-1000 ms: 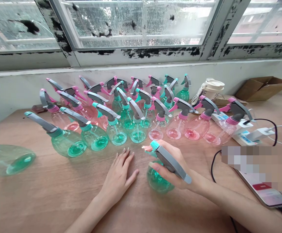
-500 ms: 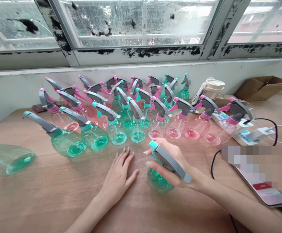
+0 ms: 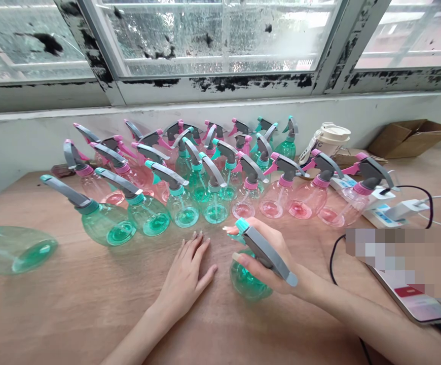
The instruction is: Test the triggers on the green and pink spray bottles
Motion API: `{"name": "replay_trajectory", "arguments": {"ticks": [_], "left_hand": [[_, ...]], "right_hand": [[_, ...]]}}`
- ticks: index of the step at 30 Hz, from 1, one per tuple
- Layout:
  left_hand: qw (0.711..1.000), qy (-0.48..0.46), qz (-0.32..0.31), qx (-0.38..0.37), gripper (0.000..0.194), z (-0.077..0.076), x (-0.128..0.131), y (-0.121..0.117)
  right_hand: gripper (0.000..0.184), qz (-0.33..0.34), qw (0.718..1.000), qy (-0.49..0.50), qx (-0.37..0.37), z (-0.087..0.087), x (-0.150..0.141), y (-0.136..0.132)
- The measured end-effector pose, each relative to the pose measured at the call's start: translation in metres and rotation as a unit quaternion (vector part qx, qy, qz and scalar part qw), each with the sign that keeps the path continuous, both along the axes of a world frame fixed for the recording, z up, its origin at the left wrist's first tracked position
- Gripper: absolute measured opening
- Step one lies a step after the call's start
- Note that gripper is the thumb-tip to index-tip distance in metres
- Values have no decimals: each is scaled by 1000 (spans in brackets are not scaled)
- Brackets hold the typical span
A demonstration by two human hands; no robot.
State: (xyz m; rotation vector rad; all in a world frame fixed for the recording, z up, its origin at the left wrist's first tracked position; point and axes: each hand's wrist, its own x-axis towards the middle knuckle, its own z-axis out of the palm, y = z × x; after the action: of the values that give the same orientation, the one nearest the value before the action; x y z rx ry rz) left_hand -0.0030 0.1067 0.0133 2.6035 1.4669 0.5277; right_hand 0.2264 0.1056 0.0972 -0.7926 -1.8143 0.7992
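My right hand is wrapped round the neck and trigger of a green spray bottle, which stands on the table with its grey sprayer head and teal nozzle pointing away from me. Flat on the wooden table, my left hand lies with its fingers spread, holding nothing. Just beyond my hands runs a front row of spray bottles, green ones such as the clear green bottle on the left and pink ones such as the pink bottle on the right. Several more pink and green bottles stand behind, partly hidden.
At the left edge is another green bottle, cut off by the frame. On the right are a phone, a power strip with cables, a white-lidded cup and an open cardboard box. A window wall stands behind.
Half a second ago my right fingers were slightly looser and straighter at the trigger; now they are curled in on it again. The bottle and my left hand have stayed in place.
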Motion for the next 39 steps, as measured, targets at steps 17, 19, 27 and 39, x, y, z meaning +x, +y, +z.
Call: {"name": "replay_trajectory", "arguments": {"ticks": [17,19,27,39], "left_hand": [[999,-27,-10,-19,49,5,0,-3],[997,-53,-32,-41,56,9,4,-10],[967,-194,-69,-147,77,39,8,-40],[937,-265,226,-39,53,35,-117,-94]], "right_hand": [[27,-9,1000,6,11,-4,1,-1],[35,-7,1000,13,24,-6,1,-1],[37,6,999,40,26,-7,-47,5],[52,106,990,55,71,-3,-221,-4]]}}
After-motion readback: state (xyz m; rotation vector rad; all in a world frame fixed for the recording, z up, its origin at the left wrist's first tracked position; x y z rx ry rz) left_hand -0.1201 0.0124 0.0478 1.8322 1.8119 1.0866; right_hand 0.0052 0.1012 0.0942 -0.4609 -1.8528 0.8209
